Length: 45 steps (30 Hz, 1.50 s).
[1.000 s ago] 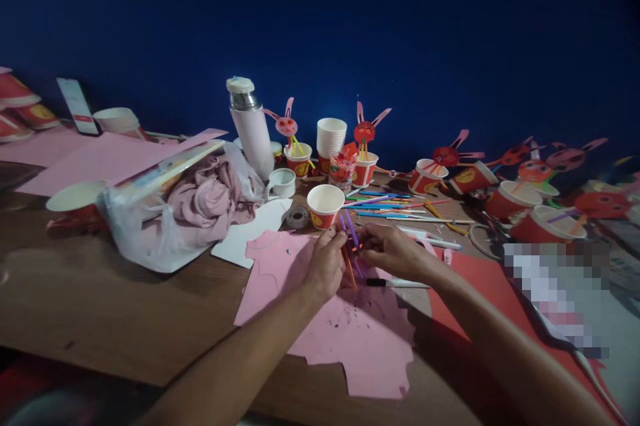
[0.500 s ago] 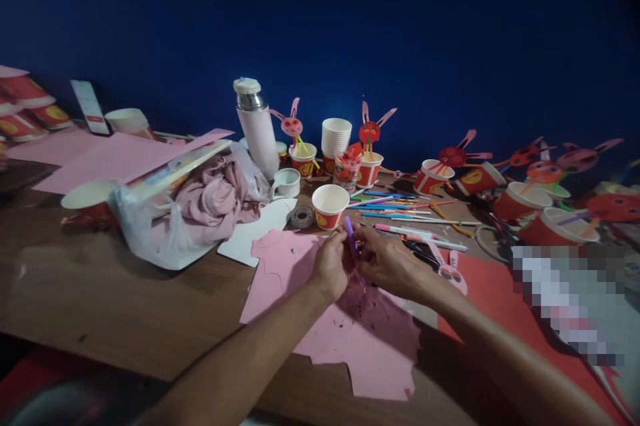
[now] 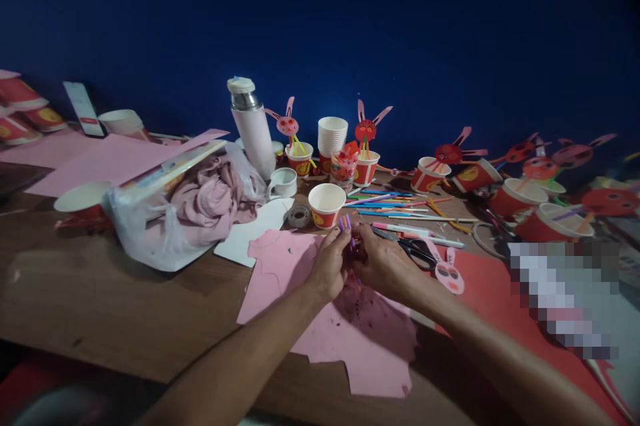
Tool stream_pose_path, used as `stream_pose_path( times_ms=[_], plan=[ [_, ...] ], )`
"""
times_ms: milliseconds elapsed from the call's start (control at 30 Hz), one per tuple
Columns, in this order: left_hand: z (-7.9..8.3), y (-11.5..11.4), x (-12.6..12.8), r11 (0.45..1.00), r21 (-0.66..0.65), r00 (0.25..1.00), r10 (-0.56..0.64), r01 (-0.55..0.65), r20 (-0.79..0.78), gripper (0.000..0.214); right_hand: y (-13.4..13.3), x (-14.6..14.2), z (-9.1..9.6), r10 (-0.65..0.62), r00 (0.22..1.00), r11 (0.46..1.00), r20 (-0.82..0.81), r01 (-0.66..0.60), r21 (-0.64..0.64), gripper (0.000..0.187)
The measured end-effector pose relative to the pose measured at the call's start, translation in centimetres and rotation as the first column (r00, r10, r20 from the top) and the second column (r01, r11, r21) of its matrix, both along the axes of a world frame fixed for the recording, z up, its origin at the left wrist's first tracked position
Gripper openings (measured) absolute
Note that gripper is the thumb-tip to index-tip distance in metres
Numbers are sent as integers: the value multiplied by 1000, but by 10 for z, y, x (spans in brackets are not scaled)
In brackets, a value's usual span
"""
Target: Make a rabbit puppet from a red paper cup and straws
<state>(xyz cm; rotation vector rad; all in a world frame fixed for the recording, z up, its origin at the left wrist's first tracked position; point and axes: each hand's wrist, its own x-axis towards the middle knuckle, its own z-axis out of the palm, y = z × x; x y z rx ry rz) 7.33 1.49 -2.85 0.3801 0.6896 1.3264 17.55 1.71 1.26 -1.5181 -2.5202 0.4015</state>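
My left hand [image 3: 329, 265] is closed, its fingertips pinching purple straws [image 3: 345, 222] whose two ends poke up side by side. My right hand [image 3: 381, 258] is closed on the same straws from the right, its fingertips close to those of the left. Lower parts of the straws show between the hands, with a bit of orange by them. Both hands are above a cut, marked sheet of pink paper [image 3: 320, 339]. Just behind them an open paper cup [image 3: 326, 203] stands upright.
Scissors [image 3: 417, 254], markers [image 3: 425, 234] and several coloured sticks [image 3: 390, 211] lie to the right. Behind are a tape roll [image 3: 299, 215], a flask [image 3: 254, 136] and paper-rabbit cups [image 3: 367, 166]. A plastic bag [image 3: 150, 239] sits left, red paper [image 3: 490, 306] right.
One purple length slanted between the hands before; now two purple ends show side by side at the left fingertips. The whole view has shifted slightly.
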Motion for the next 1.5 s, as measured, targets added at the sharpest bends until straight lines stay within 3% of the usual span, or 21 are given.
stream_pose_path(
  times_ms=[200,400,500,600,733,833,933,1033,1367,1500],
  plan=[
    [6,0,1,998,-47,998,39,-41,-39,10,0,-2,-4,-10,1000,1000,-27,10,22,42],
    [7,0,0,997,-36,996,61,-64,-63,5,4,9,14,10,991,996,-134,-21,-81,32],
    [8,-1,-1,1000,19,998,-9,10,-70,8,15,22,23,36,960,996,-279,-57,-69,19],
    [13,-4,-2,991,46,990,-119,122,-75,10,30,32,25,28,894,998,-446,-54,-46,22],
    [16,-8,-2,976,35,968,-209,215,-136,11,44,38,19,-14,808,975,-589,-119,-187,30],
    [13,-9,-2,961,78,953,-247,264,-177,15,44,36,12,-72,748,904,-660,-231,-361,38],
    [9,-9,0,949,134,943,-255,287,-215,19,40,34,6,-101,724,832,-683,-315,-457,41],
    [8,-10,2,945,134,935,-260,297,-239,23,39,31,1,-65,724,809,-686,-364,-461,37],
    [13,-13,3,933,164,935,-283,320,-213,21,39,32,4,-53,705,795,-708,-399,-456,30],
    [12,-12,2,929,159,933,-300,333,-199,18,38,31,4,-36,719,821,-694,-374,-431,28]
  ],
)
